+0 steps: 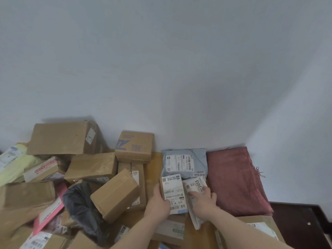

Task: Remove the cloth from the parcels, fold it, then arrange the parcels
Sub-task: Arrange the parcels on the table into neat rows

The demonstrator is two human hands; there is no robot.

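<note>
Meanwhile left hand (158,200) grips labelled box (173,193); right hand (203,196) (fingers flat) presses white parcel (195,186).

Dusty-red cloth (237,180) (fringed), grey-blue mailer (185,159), brown boxes (91,167).

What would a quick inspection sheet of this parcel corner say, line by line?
Surface: wooden tabletop, bare only in a strip between the parcels.
Job's things: folded dark red cloth lies flat at the right, against the wall; small white-labelled parcel and white soft mailer marked 2013 lie side by side below a grey plastic mailer.
Clutter: jumbled brown cardboard boxes, a black plastic bag, a pink envelope and a pale yellow mailer on the left.
Grip: left hand holds the small labelled parcel's edge; right hand rests on the 2013 mailer.
Cables: nothing seen.
Surroundings: plain white wall; dark floor at the right.
</note>
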